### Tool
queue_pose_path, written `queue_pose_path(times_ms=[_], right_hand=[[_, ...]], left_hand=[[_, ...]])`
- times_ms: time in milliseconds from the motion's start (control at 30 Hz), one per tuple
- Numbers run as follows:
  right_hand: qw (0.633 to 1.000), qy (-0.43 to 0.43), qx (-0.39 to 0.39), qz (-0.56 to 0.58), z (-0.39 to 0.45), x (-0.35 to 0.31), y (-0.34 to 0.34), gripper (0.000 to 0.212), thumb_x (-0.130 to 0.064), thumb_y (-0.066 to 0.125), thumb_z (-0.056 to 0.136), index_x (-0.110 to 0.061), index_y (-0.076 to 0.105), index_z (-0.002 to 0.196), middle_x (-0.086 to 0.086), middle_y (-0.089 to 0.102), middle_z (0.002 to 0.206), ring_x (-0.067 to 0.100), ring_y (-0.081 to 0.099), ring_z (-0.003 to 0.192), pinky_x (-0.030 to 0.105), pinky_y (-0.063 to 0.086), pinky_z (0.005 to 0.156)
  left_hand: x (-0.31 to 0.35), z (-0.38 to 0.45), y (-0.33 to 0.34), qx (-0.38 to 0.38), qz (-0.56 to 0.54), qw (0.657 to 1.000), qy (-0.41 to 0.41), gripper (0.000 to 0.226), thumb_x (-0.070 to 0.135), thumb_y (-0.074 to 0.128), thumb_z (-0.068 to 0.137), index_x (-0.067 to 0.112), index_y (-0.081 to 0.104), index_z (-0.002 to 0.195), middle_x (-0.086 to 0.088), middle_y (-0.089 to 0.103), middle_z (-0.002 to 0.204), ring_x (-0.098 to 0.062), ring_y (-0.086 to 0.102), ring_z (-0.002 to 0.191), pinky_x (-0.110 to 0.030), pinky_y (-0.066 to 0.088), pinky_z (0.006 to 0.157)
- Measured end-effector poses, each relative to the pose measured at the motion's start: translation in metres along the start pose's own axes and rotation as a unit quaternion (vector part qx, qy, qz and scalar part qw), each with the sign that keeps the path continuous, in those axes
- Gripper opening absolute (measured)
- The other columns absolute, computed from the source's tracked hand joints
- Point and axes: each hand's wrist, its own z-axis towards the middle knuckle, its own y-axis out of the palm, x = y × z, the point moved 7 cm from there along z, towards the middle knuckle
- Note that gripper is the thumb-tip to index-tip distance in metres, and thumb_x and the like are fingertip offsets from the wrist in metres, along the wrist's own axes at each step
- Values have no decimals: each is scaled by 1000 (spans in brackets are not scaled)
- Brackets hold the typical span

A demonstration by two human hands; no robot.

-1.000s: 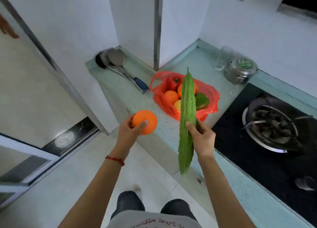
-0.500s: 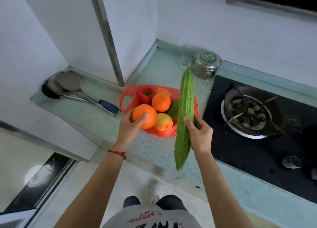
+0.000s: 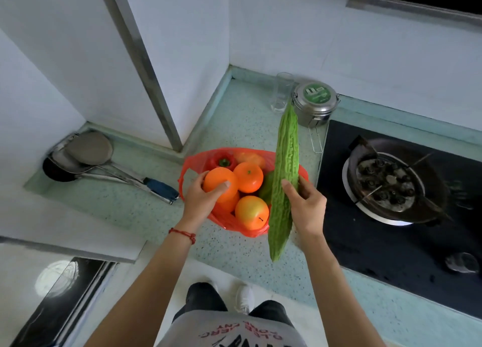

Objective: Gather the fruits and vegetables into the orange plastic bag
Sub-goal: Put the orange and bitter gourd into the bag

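Observation:
The orange plastic bag point(image 3: 194, 163) lies open on the green counter, holding a red pepper point(image 3: 223, 161), an orange point(image 3: 248, 176), a yellow-red apple point(image 3: 251, 212) and a green vegetable partly hidden. My left hand point(image 3: 198, 200) grips another orange point(image 3: 220, 183) right over the bag's left side. My right hand point(image 3: 306, 207) holds a long green bitter gourd point(image 3: 285, 179) upright by its middle, over the bag's right edge.
Ladles and a blue-handled utensil point(image 3: 159, 187) lie on the counter to the left. A glass point(image 3: 281, 91) and a steel lunch tin point(image 3: 314, 100) stand behind the bag. A black stove with a dirty wok point(image 3: 388, 182) fills the right.
Both hands have moved forward over the bag. The orange in my left hand went from beside the counter edge to above the bag's opening. The gourd came along, still upright.

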Motion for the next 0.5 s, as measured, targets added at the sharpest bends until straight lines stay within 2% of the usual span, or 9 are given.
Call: queue_pose_path(times_ms=[67,133,167,200,267,433,500], right_hand=[[1000,2,24,-13,0,-2,0,27,-23,69,81,-26,63,107,-17,65,76,-11,59,60,3,44,57],[999,-2,32,-33,1,-2,2,20,-23,70,80,-36,62,93,-18,61,70,-5,57,56,3,43,54],[998,-1,36,-50,2,-1,3,16,-24,70,80,-36,62,87,-16,60,66,-2,54,54,5,43,52],[997,1,40,-67,3,0,4,8,-25,69,80,-29,65,86,-14,59,62,1,51,52,7,42,49],[994,-3,45,-95,6,1,7,10,-26,69,80,-21,68,89,-10,58,57,1,48,46,9,39,46],[992,-12,26,-121,9,2,16,9,-26,68,81,-17,67,84,-1,59,59,2,47,45,12,38,45],[992,-14,16,-124,9,3,20,11,-26,67,81,-15,67,84,6,62,62,5,48,47,19,41,45]], left_hand=[[0,5,1,-10,14,1000,0,62,35,72,73,15,48,127,-7,57,120,-20,55,101,-33,47,84],[2,9,2,-20,24,1000,2,62,35,71,75,16,47,129,-6,56,119,-19,54,100,-33,46,85],[3,10,3,-27,28,999,2,62,34,70,75,16,46,129,-4,55,118,-18,53,100,-33,45,86],[5,10,5,-35,32,999,6,62,34,70,76,17,45,130,-3,54,117,-17,52,100,-32,44,86],[7,12,7,-49,37,998,15,63,35,70,76,19,43,130,0,51,115,-16,50,101,-31,42,85],[13,11,14,-79,41,995,38,68,31,74,72,20,41,130,4,48,113,-15,50,100,-28,41,80],[14,10,18,-80,46,994,56,69,31,77,68,21,44,128,1,52,116,-18,53,101,-31,44,82]])
